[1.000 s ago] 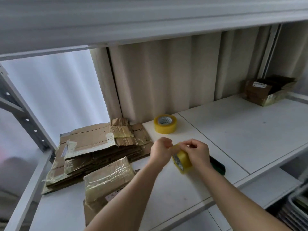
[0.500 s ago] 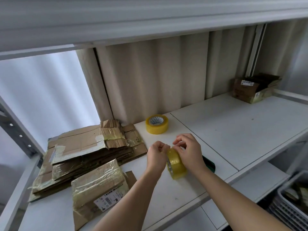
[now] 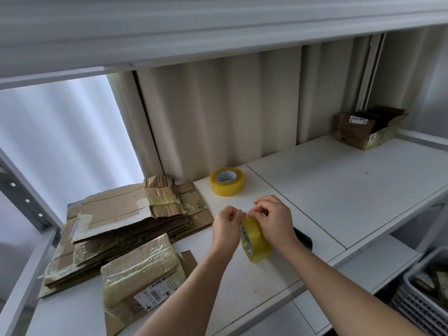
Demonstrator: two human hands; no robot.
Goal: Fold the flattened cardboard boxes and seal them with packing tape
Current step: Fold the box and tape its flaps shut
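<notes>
Head view shows my left hand (image 3: 226, 226) and right hand (image 3: 274, 218) both pinching the tape roll (image 3: 254, 240) tight, while the flat boxes (image 3: 116, 221) wait unfolded.

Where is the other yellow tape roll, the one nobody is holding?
The spare yellow tape roll lies flat at the shelf's back, by the curtain, right of the flattened cardboard stack.

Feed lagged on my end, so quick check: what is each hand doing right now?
Left hand: fingers curled, pinching at the top edge of the tape roll.
Right hand: gripping the same tape roll, fingertips at its top.
</notes>
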